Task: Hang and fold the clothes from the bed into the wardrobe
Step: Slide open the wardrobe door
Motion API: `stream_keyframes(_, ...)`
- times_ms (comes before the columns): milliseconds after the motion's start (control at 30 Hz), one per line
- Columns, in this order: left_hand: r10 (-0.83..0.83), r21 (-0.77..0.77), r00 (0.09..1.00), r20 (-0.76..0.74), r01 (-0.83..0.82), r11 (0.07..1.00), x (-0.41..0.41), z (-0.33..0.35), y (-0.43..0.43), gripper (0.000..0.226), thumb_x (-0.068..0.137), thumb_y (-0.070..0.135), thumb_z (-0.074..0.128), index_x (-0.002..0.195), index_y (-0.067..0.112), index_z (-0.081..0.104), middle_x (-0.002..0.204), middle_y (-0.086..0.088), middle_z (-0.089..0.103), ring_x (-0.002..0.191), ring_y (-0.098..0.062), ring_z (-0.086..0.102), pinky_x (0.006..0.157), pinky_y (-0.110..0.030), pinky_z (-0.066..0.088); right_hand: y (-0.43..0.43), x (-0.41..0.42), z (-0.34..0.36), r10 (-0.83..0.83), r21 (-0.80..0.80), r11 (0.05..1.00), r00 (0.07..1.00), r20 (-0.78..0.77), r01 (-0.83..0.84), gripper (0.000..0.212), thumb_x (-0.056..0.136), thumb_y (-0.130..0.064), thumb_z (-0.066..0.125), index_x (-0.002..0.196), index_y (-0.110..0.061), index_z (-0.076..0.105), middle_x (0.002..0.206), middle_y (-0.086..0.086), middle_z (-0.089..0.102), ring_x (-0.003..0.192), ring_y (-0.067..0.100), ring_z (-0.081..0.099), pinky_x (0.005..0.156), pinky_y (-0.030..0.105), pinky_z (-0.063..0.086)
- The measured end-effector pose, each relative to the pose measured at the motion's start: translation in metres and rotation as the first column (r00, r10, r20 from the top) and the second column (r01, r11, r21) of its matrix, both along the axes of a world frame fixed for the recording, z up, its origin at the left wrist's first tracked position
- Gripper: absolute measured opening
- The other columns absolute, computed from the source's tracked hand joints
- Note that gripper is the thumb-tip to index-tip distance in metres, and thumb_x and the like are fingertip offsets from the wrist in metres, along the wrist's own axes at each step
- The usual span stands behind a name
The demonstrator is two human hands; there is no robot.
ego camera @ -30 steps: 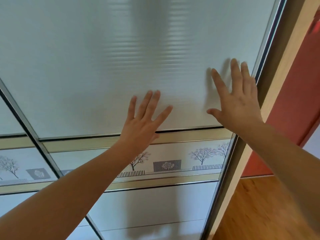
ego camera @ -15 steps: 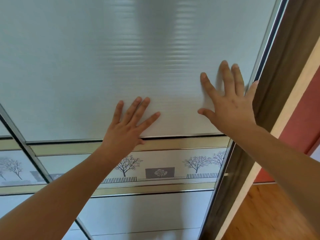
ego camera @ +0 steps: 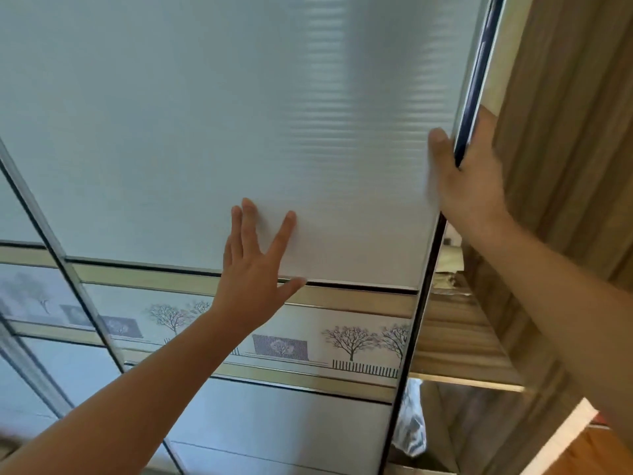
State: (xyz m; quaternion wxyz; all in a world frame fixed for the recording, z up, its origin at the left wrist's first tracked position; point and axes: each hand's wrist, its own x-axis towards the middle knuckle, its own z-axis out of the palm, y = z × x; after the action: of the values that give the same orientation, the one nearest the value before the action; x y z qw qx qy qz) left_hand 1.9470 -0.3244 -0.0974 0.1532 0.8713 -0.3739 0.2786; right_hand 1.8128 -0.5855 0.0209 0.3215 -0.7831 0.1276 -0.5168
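The wardrobe's sliding door (ego camera: 239, 114) fills the view: frosted white panels with a band of printed trees across its middle. My left hand (ego camera: 255, 269) presses flat on the frosted panel, fingers spread. My right hand (ego camera: 462, 173) grips the door's dark right edge (ego camera: 428, 303), thumb on the front and fingers wrapped behind it. A gap stands open to the right of the door, showing the wardrobe's wooden inside (ego camera: 455, 337). No clothes from the bed are in view.
A second sliding door (ego camera: 20, 200) overlaps on the left. Inside the gap I see a wooden shelf (ego camera: 462, 375), something folded above it and a plastic bag (ego camera: 411, 419) below. The wardrobe's wooden side wall (ego camera: 565, 132) and orange floor (ego camera: 589, 454) are at the right.
The door has slid left, opening a gap at its right side. My right hand moved from flat on the panel to gripping the door's edge. My left hand stays pressed on the panel.
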Motion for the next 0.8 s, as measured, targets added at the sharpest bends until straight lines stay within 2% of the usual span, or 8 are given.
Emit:
stream_keyframes(67,0.000,-0.089,0.994,-0.105,-0.009,0.996,0.001,0.002,0.000,0.108,0.083,0.067,0.063,0.158,0.038,-0.010,0.159,-0.020,-0.034,0.146,-0.037,-0.032,0.120,-0.056,0.010,0.013,0.018,-0.002,0.024,-0.020,0.999,0.999,-0.041,-0.025,0.057,0.105,-0.047,0.043,0.150,-0.016,0.027,0.075,-0.003,0.061,0.057,-0.002,0.057,0.048,0.010,0.038)
stream_keyframes(100,0.002,-0.122,0.989,-0.147,-0.020,0.992,0.003,0.002,0.001,0.111,0.083,0.068,0.062,0.158,0.036,-0.013,0.157,-0.019,-0.036,0.146,-0.037,-0.033,0.120,-0.056,0.010,0.020,0.028,-0.003,0.030,-0.030,0.999,0.998,-0.054,-0.032,0.059,0.105,-0.049,0.042,0.151,-0.016,0.025,0.074,0.002,0.062,0.056,0.003,0.058,0.047,0.013,0.040)
stream_keyframes(200,-0.009,-0.229,0.965,-0.262,-0.053,0.972,0.009,0.004,0.005,0.119,0.078,0.073,0.059,0.158,0.029,-0.018,0.157,-0.015,-0.038,0.146,-0.036,-0.033,0.121,-0.057,0.008,0.041,0.056,-0.004,0.057,-0.056,0.997,0.997,-0.053,-0.060,0.065,0.102,-0.058,0.037,0.151,-0.018,0.022,0.082,0.010,0.066,0.065,0.025,0.064,0.062,0.038,0.055)
stream_keyframes(267,-0.042,-0.302,0.937,-0.347,-0.069,0.951,0.010,0.004,0.007,0.126,0.071,0.079,0.058,0.157,0.030,-0.021,0.157,-0.008,-0.041,0.147,-0.031,-0.034,0.120,-0.054,0.004,0.054,0.074,-0.007,0.101,-0.072,0.992,0.994,-0.039,-0.104,0.065,0.101,-0.061,0.036,0.149,-0.019,0.022,0.085,0.008,0.066,0.067,0.026,0.063,0.066,0.049,0.056)
stream_keyframes(400,-0.101,-0.333,0.892,-0.440,-0.058,0.941,0.004,-0.002,-0.001,0.137,0.062,0.083,0.063,0.152,0.037,-0.029,0.151,-0.001,-0.050,0.144,-0.030,-0.040,0.119,-0.055,-0.002,0.084,0.104,-0.007,0.138,-0.138,0.981,0.990,-0.009,-0.138,0.061,0.103,-0.055,0.038,0.146,-0.014,0.027,0.089,0.006,0.068,0.070,0.021,0.063,0.067,0.043,0.055)
stream_keyframes(500,-0.060,-0.336,0.874,-0.481,-0.121,0.934,0.011,-0.005,-0.003,0.145,0.056,0.089,0.060,0.150,0.032,-0.033,0.148,-0.004,-0.054,0.140,-0.031,-0.045,0.120,-0.060,-0.006,0.105,0.123,-0.007,0.194,-0.187,0.965,0.980,0.038,-0.184,0.063,0.103,-0.051,0.039,0.147,-0.008,0.029,0.102,0.005,0.068,0.080,0.020,0.064,0.068,0.037,0.053)
stream_keyframes(633,-0.019,-0.350,0.879,-0.477,-0.170,0.921,0.033,-0.007,0.015,0.150,0.049,0.098,0.051,0.152,0.026,-0.032,0.150,-0.008,-0.051,0.140,-0.033,-0.044,0.116,-0.059,-0.008,0.130,0.144,-0.007,0.233,-0.257,0.941,0.972,0.010,-0.223,0.067,0.103,-0.054,0.032,0.145,-0.002,0.031,0.083,0.002,0.062,0.065,0.019,0.060,0.053,0.034,0.046)
stream_keyframes(800,0.012,-0.346,0.885,-0.465,-0.195,0.918,0.046,-0.014,0.029,0.149,0.051,0.097,0.050,0.152,0.023,-0.031,0.152,-0.008,-0.048,0.143,-0.034,-0.040,0.118,-0.063,-0.003,0.159,0.172,-0.008,0.273,-0.320,0.913,0.962,0.021,-0.252,0.071,0.103,-0.054,0.031,0.151,-0.002,0.027,0.090,0.002,0.060,0.068,0.024,0.062,0.059,0.040,0.054)
